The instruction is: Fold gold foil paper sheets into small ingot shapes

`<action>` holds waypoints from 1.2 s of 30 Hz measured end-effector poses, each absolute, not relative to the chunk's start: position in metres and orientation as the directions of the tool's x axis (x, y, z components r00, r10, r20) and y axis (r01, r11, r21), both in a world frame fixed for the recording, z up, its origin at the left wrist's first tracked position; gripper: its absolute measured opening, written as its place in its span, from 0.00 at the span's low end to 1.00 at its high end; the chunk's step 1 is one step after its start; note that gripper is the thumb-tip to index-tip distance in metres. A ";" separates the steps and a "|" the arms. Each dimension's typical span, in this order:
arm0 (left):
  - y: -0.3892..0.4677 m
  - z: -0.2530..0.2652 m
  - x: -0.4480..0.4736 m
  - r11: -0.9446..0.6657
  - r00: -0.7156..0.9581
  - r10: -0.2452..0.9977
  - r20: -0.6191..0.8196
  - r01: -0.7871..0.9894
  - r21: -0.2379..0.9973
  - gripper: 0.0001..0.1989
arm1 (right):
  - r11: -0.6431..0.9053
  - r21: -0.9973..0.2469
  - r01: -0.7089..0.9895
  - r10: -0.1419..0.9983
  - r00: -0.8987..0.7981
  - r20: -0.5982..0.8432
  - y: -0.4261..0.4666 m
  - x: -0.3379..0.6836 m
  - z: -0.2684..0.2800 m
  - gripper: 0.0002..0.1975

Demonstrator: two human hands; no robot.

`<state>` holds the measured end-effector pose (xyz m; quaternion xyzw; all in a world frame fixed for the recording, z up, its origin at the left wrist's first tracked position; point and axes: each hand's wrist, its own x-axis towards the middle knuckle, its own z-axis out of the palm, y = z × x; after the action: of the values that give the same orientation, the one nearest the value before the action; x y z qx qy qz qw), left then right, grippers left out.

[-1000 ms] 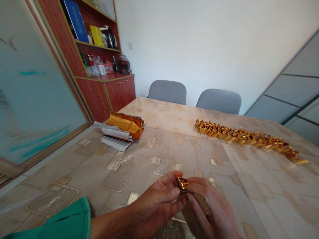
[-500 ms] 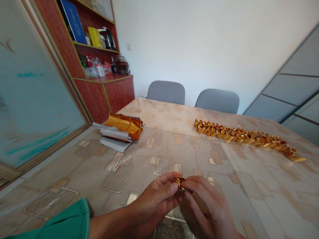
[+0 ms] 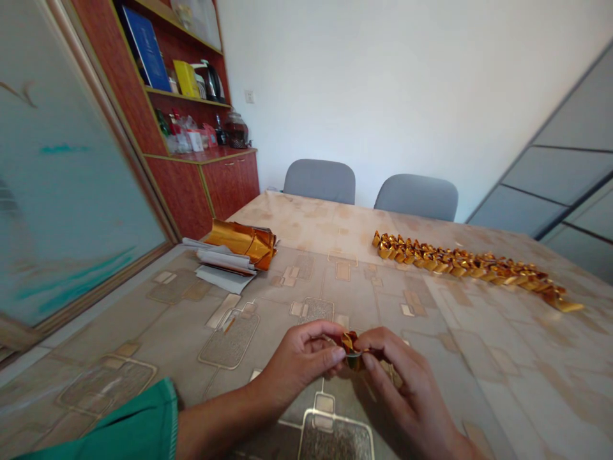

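Between my two hands, above the near part of the table, is a small folded piece of gold foil paper (image 3: 352, 348). My left hand (image 3: 306, 358) pinches its left side between thumb and fingers. From the right, my right hand (image 3: 402, 374) grips the other side with thumb and forefinger. Part of the piece is hidden behind the fingertips. A stack of gold and grey-backed foil paper sheets (image 3: 239, 246) lies at the left of the table. Toward the right stretches a long row of folded gold foil pieces (image 3: 460, 265), set close together.
The table (image 3: 311, 223) has a patterned cover. Two grey chairs (image 3: 320, 180) (image 3: 416, 196) stand behind its far edge. At the left are a red-brown cabinet (image 3: 230, 179) with bottles and a kettle, and a frosted glass panel (image 3: 71, 179).
My fingers have shifted on the foil piece, which now looks more opened and shows a rounded lower part. The left hand's fingers have spread slightly. The view has tilted a little.
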<state>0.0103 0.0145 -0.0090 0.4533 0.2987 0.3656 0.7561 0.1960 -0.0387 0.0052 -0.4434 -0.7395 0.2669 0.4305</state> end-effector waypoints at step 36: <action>0.013 -0.028 0.004 -0.113 0.457 0.886 0.076 0.054 0.992 0.09 | -0.323 -0.378 0.868 0.726 0.484 0.489 -0.031 0.487 0.004 0.15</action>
<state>0.0042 0.0131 -0.0278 0.6461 0.3639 0.3731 0.5576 0.4865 -0.0309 0.0037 -0.8050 -0.4948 -0.1156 0.3060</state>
